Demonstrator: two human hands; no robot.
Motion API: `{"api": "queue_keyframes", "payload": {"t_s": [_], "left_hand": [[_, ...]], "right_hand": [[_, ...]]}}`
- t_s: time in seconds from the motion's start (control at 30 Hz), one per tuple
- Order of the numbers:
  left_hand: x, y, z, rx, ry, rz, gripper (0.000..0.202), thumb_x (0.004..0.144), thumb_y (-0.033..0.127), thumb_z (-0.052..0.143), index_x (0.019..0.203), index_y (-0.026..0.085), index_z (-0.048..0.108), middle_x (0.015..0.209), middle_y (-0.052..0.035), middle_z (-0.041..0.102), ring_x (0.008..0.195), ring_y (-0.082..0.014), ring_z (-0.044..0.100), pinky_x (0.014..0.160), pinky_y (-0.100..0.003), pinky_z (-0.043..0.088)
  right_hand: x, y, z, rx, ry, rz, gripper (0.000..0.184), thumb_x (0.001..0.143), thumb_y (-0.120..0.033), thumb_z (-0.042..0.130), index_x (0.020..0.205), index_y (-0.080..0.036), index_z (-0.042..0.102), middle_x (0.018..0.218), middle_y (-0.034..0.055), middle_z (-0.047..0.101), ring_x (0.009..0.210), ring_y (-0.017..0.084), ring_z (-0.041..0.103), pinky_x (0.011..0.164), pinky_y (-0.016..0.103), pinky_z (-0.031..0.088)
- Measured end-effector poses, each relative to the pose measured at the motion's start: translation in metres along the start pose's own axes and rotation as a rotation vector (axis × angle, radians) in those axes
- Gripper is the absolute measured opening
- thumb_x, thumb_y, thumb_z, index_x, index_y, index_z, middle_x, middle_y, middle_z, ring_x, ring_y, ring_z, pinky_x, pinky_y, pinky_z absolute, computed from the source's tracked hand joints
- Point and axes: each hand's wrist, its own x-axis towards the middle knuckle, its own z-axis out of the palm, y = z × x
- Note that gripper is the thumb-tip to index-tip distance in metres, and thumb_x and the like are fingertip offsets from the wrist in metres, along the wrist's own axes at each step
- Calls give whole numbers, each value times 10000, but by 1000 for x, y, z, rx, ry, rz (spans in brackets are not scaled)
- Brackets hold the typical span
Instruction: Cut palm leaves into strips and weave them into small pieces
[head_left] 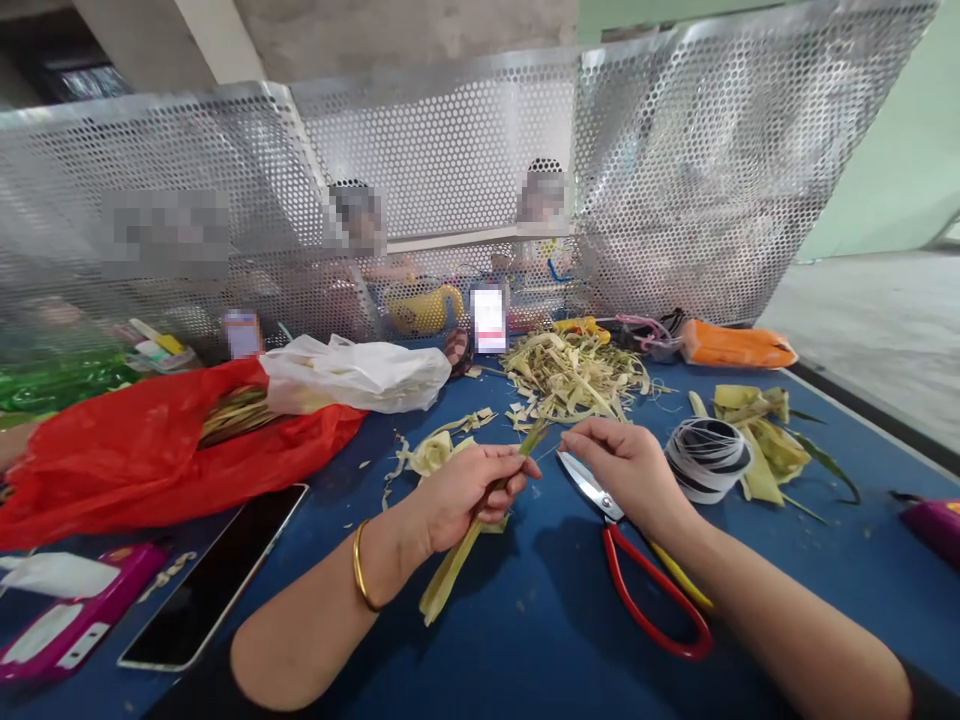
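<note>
My left hand (484,485) is closed around a narrow bundle of pale green corn husk (454,580). The bundle slants, its gathered tip pointing up and away and its wider end toward me. Just right of the tip, the thumb and fingers of my right hand (619,455) are pinched together on what looks like a fine thread, only faintly visible. Under my right hand lie red-handled scissors (656,590), blades partly covered. A yellow-handled tool (682,578) is mostly hidden beneath my right wrist. Beyond that wrist stands a spool of white cord (709,460).
Husk scraps (574,375) are heaped at the back; larger husk pieces (769,440) lie right. A red plastic bag (150,440), a phone (217,580) and a magenta device (82,620) occupy the left. A perforated metal screen (442,150) borders the blue table, with people behind it.
</note>
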Motion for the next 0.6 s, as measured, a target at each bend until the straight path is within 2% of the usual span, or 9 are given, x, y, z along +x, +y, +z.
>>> {"api": "queue_keyframes", "payload": {"t_s": [0.2, 0.37, 0.47, 0.6], "left_hand": [[-3, 1, 3, 33, -32, -13, 148, 808, 263, 604, 736, 141, 561, 578, 59, 410, 410, -21, 257, 375, -156, 161], [-4, 3, 4, 145, 2, 11, 181, 798, 318, 608, 748, 154, 552, 587, 65, 405, 419, -26, 261, 380, -164, 156], [-4, 2, 5, 267, 35, 33, 197, 811, 347, 577, 761, 158, 553, 584, 67, 402, 415, -31, 244, 391, -179, 152], [-4, -2, 5, 523, 53, 64, 216, 845, 339, 499, 747, 161, 572, 565, 60, 392, 431, -59, 274, 419, -207, 185]], "right_hand": [[3, -3, -4, 24, 47, 49, 301, 777, -441, 602, 646, -170, 619, 494, -45, 421, 477, 94, 334, 445, 230, 253], [2, -2, -5, -37, 97, 13, 277, 799, -433, 604, 697, -177, 637, 528, -30, 468, 496, 101, 364, 455, 234, 278], [-1, -4, -6, -109, 116, -74, 259, 839, -407, 578, 713, -188, 631, 548, -21, 492, 512, 106, 384, 480, 239, 308], [-8, -12, -7, -247, 85, -331, 196, 881, -319, 546, 742, -203, 619, 622, 12, 582, 592, 135, 502, 571, 245, 385]]}}
